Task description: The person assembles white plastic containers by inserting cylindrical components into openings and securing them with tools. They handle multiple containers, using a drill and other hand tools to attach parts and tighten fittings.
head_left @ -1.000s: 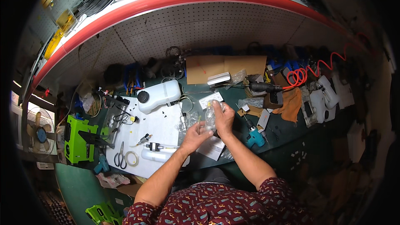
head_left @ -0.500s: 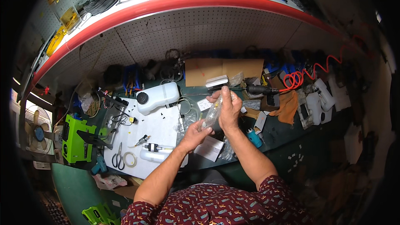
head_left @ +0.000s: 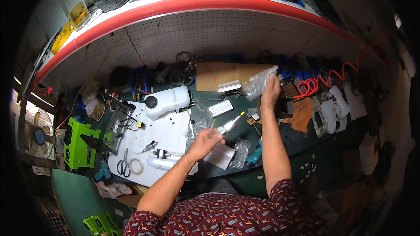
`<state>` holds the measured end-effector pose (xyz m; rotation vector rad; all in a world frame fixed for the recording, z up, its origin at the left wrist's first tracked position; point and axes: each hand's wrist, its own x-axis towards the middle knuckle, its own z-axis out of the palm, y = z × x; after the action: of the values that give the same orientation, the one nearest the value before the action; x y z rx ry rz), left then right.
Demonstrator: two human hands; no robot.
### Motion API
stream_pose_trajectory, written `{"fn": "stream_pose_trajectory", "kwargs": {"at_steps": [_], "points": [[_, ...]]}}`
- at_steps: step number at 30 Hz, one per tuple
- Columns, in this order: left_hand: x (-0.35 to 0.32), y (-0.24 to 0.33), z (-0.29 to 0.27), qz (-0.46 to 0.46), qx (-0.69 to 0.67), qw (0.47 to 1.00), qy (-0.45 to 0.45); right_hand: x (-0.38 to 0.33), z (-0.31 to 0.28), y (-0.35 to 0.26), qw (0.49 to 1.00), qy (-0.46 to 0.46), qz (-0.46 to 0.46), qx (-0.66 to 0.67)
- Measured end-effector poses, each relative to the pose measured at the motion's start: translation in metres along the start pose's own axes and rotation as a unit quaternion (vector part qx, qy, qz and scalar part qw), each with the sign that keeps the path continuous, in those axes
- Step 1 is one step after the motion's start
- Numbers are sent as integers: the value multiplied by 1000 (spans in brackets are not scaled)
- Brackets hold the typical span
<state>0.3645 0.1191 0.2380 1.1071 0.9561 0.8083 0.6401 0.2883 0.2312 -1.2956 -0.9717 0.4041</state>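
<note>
My left hand (head_left: 204,143) is closed round the lower end of a small silver cylindrical part with a yellow tip (head_left: 230,125), which points up and to the right. Farther right, my right hand (head_left: 271,92) grips a crinkled clear bubble-wrap bag (head_left: 259,83), slightly blurred, in front of the cardboard. The bag and the part are apart. Below my left hand lies a white paper sheet (head_left: 219,156), with more bubble wrap (head_left: 240,152) beside it. A white tank with a black cap (head_left: 168,102) rests on the white mat (head_left: 139,137).
On the mat are scissors (head_left: 124,164), a tubing coil (head_left: 136,166) and small fittings. A green housing (head_left: 80,145) stands at left. To the right are a teal tool (head_left: 254,154), an orange cloth (head_left: 299,114) and a red coiled hose (head_left: 309,85). A red-edged shelf (head_left: 197,3) spans above.
The silver part has come out of the bubble-wrap bag and stays in my left hand. My right hand has moved up and right with the bag.
</note>
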Motion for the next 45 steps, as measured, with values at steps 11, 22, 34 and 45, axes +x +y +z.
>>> {"fn": "stream_pose_trajectory", "kwargs": {"at_steps": [11,22,34,45], "points": [[-1,-23,-6,63,213,970,102,-157,53,-51,847,-75,454,267],[-22,14,-8,26,286,953,98,-78,29,-1,759,100,495,411],[-28,24,0,90,125,984,89,-129,54,-81,716,41,546,432],[-31,31,1,70,34,993,85,-132,57,-86,714,42,542,441]]}}
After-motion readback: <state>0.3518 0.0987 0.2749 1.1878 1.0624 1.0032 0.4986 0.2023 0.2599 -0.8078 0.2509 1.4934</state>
